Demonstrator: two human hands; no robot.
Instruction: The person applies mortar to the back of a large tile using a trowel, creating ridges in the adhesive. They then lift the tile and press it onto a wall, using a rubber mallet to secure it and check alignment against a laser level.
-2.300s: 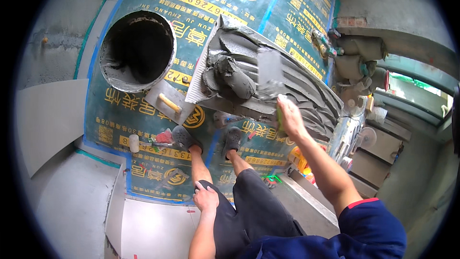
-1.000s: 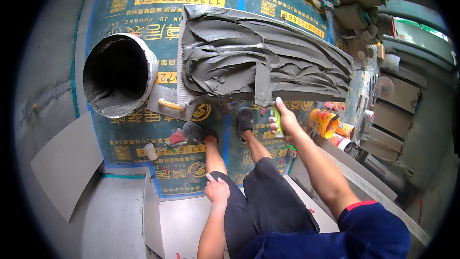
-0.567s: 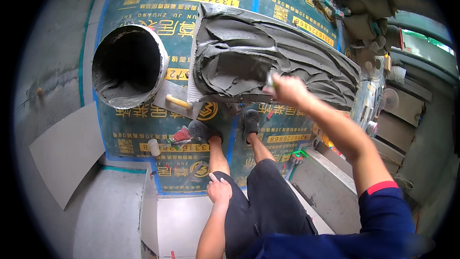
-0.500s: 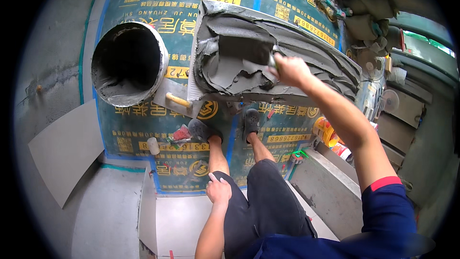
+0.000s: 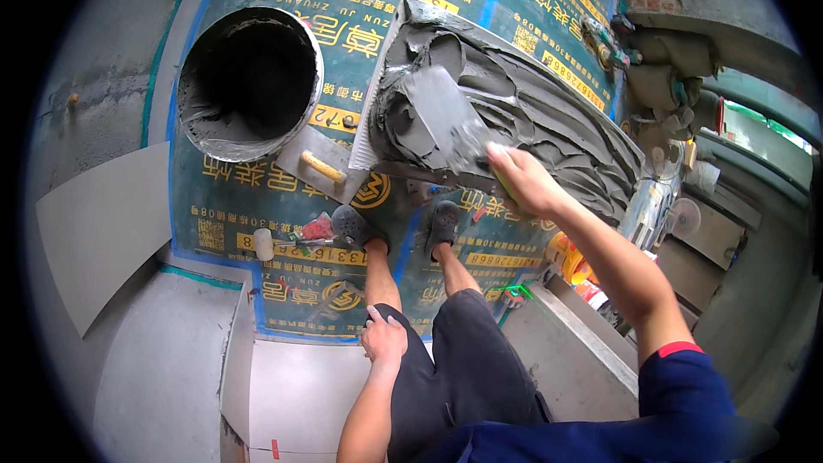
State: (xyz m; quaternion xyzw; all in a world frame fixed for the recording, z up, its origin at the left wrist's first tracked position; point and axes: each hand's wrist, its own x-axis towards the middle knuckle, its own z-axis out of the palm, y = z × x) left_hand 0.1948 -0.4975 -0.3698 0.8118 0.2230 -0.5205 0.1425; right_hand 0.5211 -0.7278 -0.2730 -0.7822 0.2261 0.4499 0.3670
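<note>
Now right hand (image 5: 525,182) grips trowel (image 5: 446,116), spreading grey mortar on tile (image 5: 549,120) leaning ahead. Left hand (image 5: 384,339) rests loose on knee. Best press flat, pull slow, keep layer even.

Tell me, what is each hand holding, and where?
The right hand grips a trowel by its green handle, blade in grey mortar. The left hand holds nothing; it rests on the thigh.

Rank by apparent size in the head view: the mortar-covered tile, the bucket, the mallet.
1. Mortar-covered tile, largest.
2. Bucket, clearly smaller, though fisheye bending makes the gap unsure.
3. Mallet, by far the smallest.
</note>
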